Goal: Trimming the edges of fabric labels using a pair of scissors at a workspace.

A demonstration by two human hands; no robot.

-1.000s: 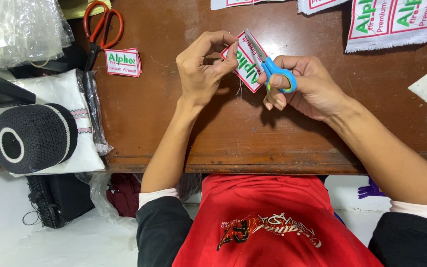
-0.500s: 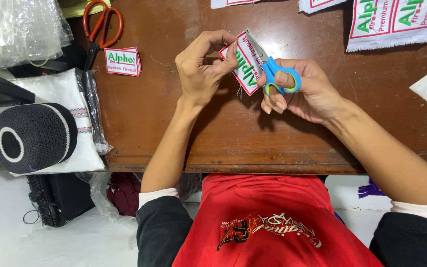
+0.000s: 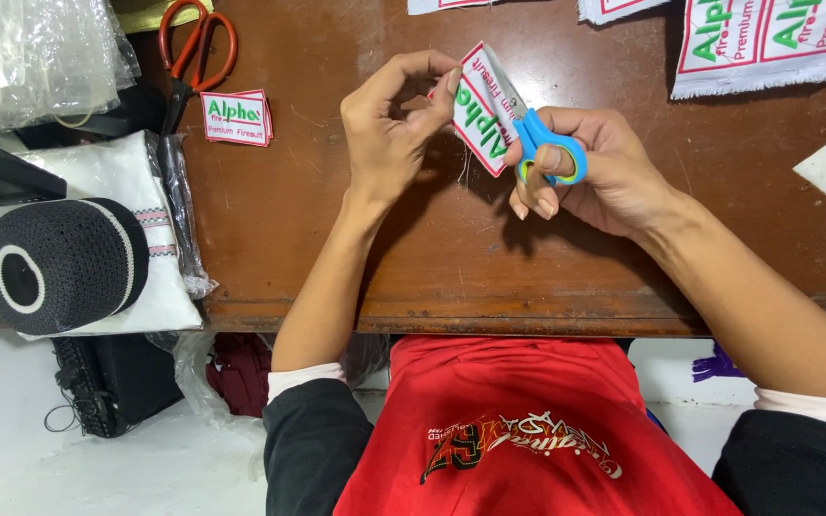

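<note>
Left hand: we see it pinching the embroidered patch by its edge, above the table.
Right hand: closed in the blue scissors, blades at the patch.
Nearby: we note orange scissors, a loose patch, a black cap.

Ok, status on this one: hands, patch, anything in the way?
Left hand pinching patch. Right hand gripping blue scissors, blades at patch edge. Nothing in the way.
</note>
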